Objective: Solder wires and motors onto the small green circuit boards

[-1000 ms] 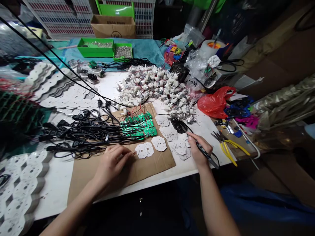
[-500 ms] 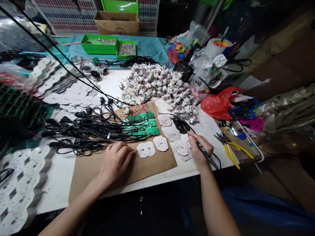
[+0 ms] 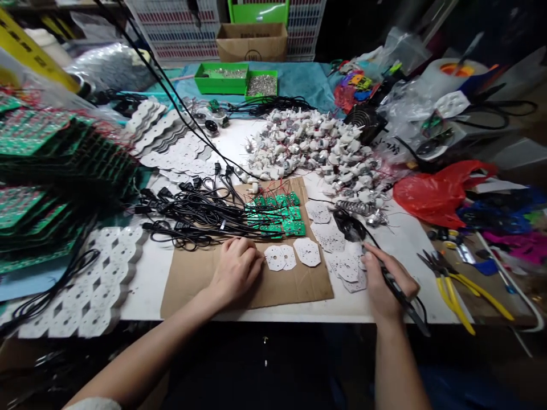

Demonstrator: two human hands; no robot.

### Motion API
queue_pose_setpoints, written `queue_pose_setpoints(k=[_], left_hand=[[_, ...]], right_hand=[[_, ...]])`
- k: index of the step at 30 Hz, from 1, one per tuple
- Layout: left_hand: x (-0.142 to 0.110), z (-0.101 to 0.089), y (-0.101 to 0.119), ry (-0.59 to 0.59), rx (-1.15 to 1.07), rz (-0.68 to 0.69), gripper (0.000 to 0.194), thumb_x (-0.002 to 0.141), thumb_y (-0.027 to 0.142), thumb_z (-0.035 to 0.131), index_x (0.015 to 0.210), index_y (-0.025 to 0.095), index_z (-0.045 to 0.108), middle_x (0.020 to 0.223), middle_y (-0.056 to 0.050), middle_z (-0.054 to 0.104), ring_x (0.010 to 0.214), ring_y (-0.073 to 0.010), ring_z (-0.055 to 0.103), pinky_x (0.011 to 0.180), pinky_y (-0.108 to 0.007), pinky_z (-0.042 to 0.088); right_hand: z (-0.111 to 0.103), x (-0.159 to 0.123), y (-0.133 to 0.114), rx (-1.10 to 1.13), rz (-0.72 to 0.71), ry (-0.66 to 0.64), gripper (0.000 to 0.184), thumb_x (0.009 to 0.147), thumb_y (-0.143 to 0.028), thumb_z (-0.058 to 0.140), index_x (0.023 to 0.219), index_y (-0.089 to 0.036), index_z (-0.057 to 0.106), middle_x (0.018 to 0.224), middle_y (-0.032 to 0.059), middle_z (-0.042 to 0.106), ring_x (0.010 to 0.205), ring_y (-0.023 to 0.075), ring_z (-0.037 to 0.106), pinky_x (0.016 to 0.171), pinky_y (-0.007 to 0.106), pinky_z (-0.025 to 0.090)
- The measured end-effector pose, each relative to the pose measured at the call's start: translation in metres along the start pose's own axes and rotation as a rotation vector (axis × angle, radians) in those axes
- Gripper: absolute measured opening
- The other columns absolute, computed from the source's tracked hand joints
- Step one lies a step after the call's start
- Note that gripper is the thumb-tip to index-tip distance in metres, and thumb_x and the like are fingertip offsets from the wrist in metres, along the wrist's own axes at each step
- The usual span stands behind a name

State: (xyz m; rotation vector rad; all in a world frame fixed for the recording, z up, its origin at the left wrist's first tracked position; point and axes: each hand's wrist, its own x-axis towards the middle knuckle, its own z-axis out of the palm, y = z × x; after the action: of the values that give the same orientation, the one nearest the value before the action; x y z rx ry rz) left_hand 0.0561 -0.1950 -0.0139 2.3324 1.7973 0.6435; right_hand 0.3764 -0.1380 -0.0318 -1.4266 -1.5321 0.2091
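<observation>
My right hand (image 3: pixel 391 279) is wrapped round a soldering iron (image 3: pixel 401 299), a slim black tool with a cord. Its front end points toward a black holder (image 3: pixel 348 225) with a metal coil spring (image 3: pixel 354 207) beside it. Resting on the cardboard sheet (image 3: pixel 205 285), my left hand (image 3: pixel 237 267) has its fingers pinched together. Thin strands seem to show at those fingertips, too small to name. Just right of them lie two overlapping white circuit boards (image 3: pixel 274 258), with another white board (image 3: pixel 307 251) farther right. Green circuit boards (image 3: pixel 282 219) with black cables lie behind.
White motor-like parts (image 3: pixel 311 142) are heaped at the back. Black power cords (image 3: pixel 183 210) lie left, near stacked green panels (image 3: pixel 51 148) and white board panels (image 3: pixel 85 285). Yellow-handled pliers (image 3: pixel 453 285) and a red plastic bag (image 3: pixel 440 191) are on the right. Green trays (image 3: pixel 222 85) stand behind.
The view has turned left, so the whole bench appears shifted right and more green panels show. Both hands keep nearly the same places over the bench, the right one still holding the soldering iron.
</observation>
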Motion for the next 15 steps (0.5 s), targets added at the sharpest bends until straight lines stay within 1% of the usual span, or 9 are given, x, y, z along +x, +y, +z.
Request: queue_pose_setpoints(k=[2,4,6,8,11,15], left_hand=[[0.0,0.001,0.001,0.005,-0.003,-0.005,0.018,0.101,0.021,0.055,0.088,0.019,0.067,0.095,-0.004,0.068,0.09,-0.0197,0.06,0.096,-0.042,0.04],[0.0,0.002,0.002,0.003,-0.015,-0.012,0.017,0.101,0.021,0.056,0.088,0.019,0.068,0.094,-0.004,0.068,0.09,-0.0194,0.061,0.097,-0.043,0.04],[-0.001,0.004,0.002,-0.002,-0.031,-0.015,0.015,0.1,0.021,0.057,0.09,0.019,0.068,0.095,-0.003,0.068,0.09,-0.0192,0.061,0.1,-0.044,0.039],[-0.001,0.005,0.002,-0.007,-0.039,-0.015,0.014,0.1,0.02,0.057,0.092,0.02,0.069,0.096,-0.003,0.069,0.091,-0.0192,0.062,0.103,-0.046,0.038],[-0.002,0.005,0.002,-0.012,-0.031,-0.016,0.013,0.098,0.018,0.06,0.09,0.019,0.07,0.096,-0.003,0.069,0.091,-0.0197,0.063,0.104,-0.047,0.039],[-0.003,0.005,0.002,0.005,-0.019,-0.001,0.011,0.094,0.017,0.063,0.086,0.019,0.07,0.094,-0.003,0.07,0.088,-0.0199,0.063,0.102,-0.047,0.041]], right_hand=[[-0.003,-0.011,-0.019,0.054,-0.009,-0.015,0.022,0.099,-0.028,0.066,0.111,-0.018,0.082,0.091,0.0079,0.079,0.077,0.0228,0.075,0.076,0.032,0.059],[-0.003,-0.026,-0.041,0.148,-0.045,-0.096,0.02,0.099,-0.022,0.066,0.113,-0.02,0.08,0.093,0.0062,0.079,0.073,0.0202,0.073,0.071,0.031,0.058],[0.0,-0.043,-0.06,0.259,-0.075,-0.23,0.024,0.099,-0.016,0.064,0.118,-0.021,0.078,0.093,0.0048,0.077,0.074,0.019,0.072,0.07,0.03,0.057],[0.006,-0.059,-0.074,0.351,-0.073,-0.323,0.026,0.099,-0.011,0.063,0.119,-0.022,0.077,0.091,0.004,0.075,0.075,0.0183,0.07,0.069,0.03,0.056],[0.016,-0.077,-0.083,0.45,-0.061,-0.4,0.028,0.098,-0.008,0.06,0.118,-0.022,0.075,0.088,0.0032,0.073,0.074,0.0178,0.068,0.067,0.029,0.055],[0.024,-0.088,-0.084,0.478,-0.037,-0.425,0.028,0.099,-0.008,0.059,0.118,-0.022,0.074,0.09,0.0031,0.073,0.076,0.0178,0.069,0.07,0.03,0.055]])
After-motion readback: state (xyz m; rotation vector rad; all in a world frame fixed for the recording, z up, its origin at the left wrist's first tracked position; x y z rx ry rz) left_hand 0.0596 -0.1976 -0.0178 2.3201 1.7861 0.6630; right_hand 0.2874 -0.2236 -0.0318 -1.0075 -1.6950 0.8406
